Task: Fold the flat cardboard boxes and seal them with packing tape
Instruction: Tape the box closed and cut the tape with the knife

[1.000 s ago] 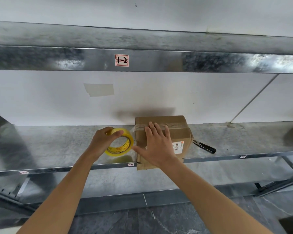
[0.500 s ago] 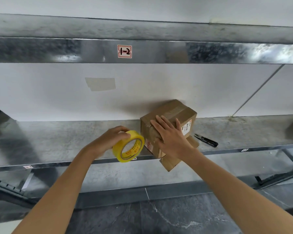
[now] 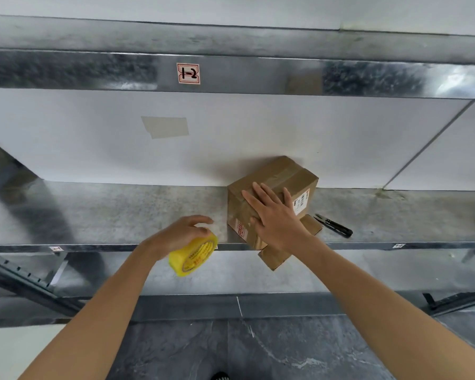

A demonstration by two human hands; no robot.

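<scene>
label "1-2" (image 3: 188,74) on upper shelf rail | cardboard box (image 3: 274,187) right of centre on metal shelf (image 3: 121,212), turned corner-forward, printing unreadable | right hand (image 3: 276,218) flat on box | left hand (image 3: 181,234) gripping yellow tape roll (image 3: 192,256)

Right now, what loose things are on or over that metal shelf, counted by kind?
Cardboard box: 1
Yellow tape roll: 1
Black-handled cutter: 1
Total: 3
</scene>
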